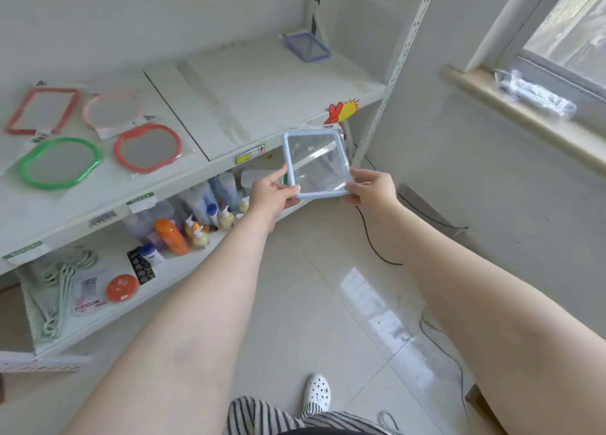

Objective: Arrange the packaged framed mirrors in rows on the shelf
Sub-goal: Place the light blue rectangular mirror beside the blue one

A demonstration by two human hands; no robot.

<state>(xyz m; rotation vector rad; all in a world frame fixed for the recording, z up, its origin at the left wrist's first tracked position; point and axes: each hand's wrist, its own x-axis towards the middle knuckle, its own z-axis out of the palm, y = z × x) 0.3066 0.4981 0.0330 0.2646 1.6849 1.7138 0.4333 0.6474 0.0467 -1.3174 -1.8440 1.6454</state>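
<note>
Gripping the pale-blue packaged mirror [316, 164] by its near corners, the left hand [270, 193] and right hand [372, 188] hold it before the shelf [262, 87] edge; bare shelf lies beyond, nearer the left hand.

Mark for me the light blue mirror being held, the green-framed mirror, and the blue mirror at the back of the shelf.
light blue mirror [317, 164], head view, on its glass centre.
green-framed mirror [60, 163], head view, on its glass centre.
blue mirror at the back [307, 46], head view, on its glass centre.
</note>
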